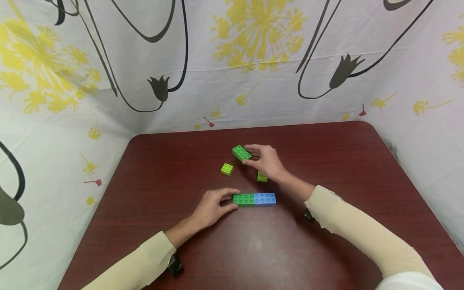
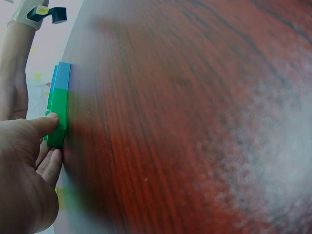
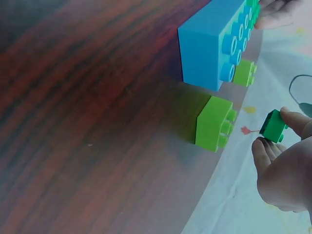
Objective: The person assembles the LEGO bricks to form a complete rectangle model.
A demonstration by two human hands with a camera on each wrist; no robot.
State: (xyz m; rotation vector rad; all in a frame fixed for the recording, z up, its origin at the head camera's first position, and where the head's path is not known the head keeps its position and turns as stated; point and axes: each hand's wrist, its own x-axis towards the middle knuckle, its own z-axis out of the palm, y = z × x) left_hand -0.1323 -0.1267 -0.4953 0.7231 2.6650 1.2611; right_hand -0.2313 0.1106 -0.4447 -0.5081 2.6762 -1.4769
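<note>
A green toy brick [image 1: 243,199] and a blue toy brick [image 1: 265,199] lie end to end in a row on the table. My left hand [image 1: 212,206] grips the green one's left end, thumb on the near side and fingers on the far side. Farther back, my right hand [image 1: 267,162] pinches a second green brick [image 1: 241,153] between thumb and fingers, and in the right wrist view this brick [image 3: 274,126] appears raised off the table. A small lime brick [image 1: 226,169] sits left of the right hand. Another lime brick [image 1: 262,177] is partly hidden beneath the right wrist.
The dark red-brown table [image 1: 174,161] has rounded far corners. A white cloth [image 1: 203,52] with flower prints hangs behind it and along both sides. A dark wrist device [image 1: 175,265] shows below my left sleeve.
</note>
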